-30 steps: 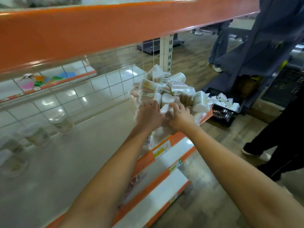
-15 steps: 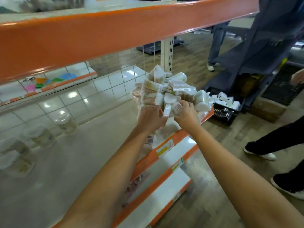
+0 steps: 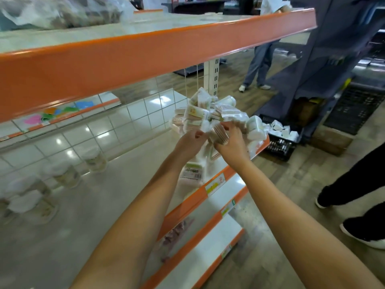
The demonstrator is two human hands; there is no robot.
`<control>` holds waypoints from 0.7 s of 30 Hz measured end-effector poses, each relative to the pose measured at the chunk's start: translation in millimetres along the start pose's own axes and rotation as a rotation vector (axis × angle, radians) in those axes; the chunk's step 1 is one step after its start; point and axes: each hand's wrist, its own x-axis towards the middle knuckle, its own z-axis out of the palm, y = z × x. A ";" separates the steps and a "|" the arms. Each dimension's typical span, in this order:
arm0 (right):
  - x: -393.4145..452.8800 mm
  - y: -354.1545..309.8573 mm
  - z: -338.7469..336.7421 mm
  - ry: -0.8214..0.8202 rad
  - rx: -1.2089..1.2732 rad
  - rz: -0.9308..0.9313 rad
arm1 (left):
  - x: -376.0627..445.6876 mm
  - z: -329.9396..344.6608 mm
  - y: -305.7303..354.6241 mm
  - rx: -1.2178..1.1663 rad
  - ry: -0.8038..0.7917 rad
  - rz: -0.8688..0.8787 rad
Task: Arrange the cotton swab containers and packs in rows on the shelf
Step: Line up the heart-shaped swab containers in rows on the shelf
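Shelf (image 3: 116, 184): pale board with an orange front edge, a white tiled grid wall behind it
Heap of cotton swab packs (image 3: 210, 115): piled at the far right end of the shelf, some at its front edge
Round containers (image 3: 95, 161): standing in a row along the back wall at left, blurred
Left hand (image 3: 188, 142): fingers curled, thumb and fingertips pinching the left side of a clear swab pack (image 3: 218, 133)
Right hand (image 3: 231, 140): fingers curled round the same pack from the right
Flat pack (image 3: 192, 173): lying on the shelf below the hands
Black crate (image 3: 279, 146): on the floor past the shelf end, holding white items
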 end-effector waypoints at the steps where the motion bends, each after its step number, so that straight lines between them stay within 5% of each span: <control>1: -4.5 -3.5 3.7 -0.004 0.003 -0.018 | -1.6 -3.4 -0.6 -0.073 0.004 -0.030; 13: -48.0 -40.5 64.9 -0.092 0.061 -0.185 | -34.6 -51.5 -47.6 -0.721 -0.083 -0.262; 21: -52.0 -66.0 116.1 -0.200 -0.011 -0.146 | -53.5 -92.7 -85.6 -0.747 0.042 -0.290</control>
